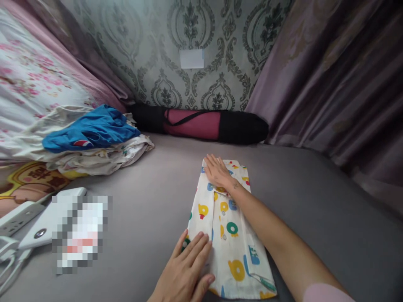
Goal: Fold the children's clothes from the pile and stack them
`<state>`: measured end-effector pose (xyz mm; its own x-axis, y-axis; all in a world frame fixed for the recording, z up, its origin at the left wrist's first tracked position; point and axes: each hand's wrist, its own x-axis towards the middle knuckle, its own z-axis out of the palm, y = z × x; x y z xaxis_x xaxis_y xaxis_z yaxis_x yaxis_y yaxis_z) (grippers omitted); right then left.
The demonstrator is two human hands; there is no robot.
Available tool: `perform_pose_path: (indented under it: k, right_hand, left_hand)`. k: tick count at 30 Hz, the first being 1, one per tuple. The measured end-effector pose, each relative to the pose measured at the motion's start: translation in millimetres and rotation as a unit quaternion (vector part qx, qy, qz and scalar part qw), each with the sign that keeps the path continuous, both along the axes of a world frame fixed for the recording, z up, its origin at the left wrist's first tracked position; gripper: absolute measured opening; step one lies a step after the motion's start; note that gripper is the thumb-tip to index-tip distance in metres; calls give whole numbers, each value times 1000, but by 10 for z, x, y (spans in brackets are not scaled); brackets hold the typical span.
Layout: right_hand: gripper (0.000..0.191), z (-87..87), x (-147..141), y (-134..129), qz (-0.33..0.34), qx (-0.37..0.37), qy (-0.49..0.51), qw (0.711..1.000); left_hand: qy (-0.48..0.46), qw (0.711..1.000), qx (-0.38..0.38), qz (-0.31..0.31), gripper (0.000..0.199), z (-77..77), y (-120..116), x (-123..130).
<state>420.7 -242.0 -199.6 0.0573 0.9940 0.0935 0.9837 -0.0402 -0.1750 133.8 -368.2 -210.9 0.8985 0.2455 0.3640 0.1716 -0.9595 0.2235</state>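
Note:
A white garment (pixel 233 251) with colourful prints and buttons lies folded into a long strip on the grey sheet. Flat on its lower left edge rests my left hand (pixel 187 268), fingers slightly spread and pointing away from me. My right hand (pixel 217 172) lies on the far left part of the strip, fingers outstretched, with the forearm crossing over the garment's right side. Neither hand grips the cloth.
A pile of clothes with a blue shirt (pixel 94 128) on top sits at the left. Below it are a power strip (pixel 19 218), a white device (pixel 47 222) and a pixelated item (pixel 83 235). A black and pink long bag (pixel 195 125) lies along the wall.

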Motion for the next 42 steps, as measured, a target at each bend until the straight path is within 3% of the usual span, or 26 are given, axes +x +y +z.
perform_pose_path:
  k: [6, 11, 16, 24, 27, 34, 42]
  right_hand:
    - [61, -135, -74, 89, 33, -38, 4, 999]
    - [58, -35, -148, -39, 51, 12, 1, 999]
    - [59, 37, -420, -325, 110, -15, -1, 994]
    - [65, 35, -748, -748, 208, -39, 5, 977]
    - [66, 89, -876, -946, 242, -64, 17, 968]
    - [64, 183, -1130, -1413, 289, -103, 78, 949]
    - [71, 348, -1450, -2030, 345, -71, 116, 929]
  left_hand:
    - [55, 995, -86, 11, 52, 179, -47, -29]
    - [30, 991, -126, 22, 47, 244, -61, -37]
    - [-86, 975, -180, 94, 41, 146, -28, -71]
    - [-229, 899, -275, 251, 46, 201, -12, -142]
    - [-254, 887, -288, 256, 47, 198, -13, -153]
    - [-260, 889, -288, 245, 49, 169, -7, -163]
    - [-221, 891, -297, 262, 49, 198, -27, -168]
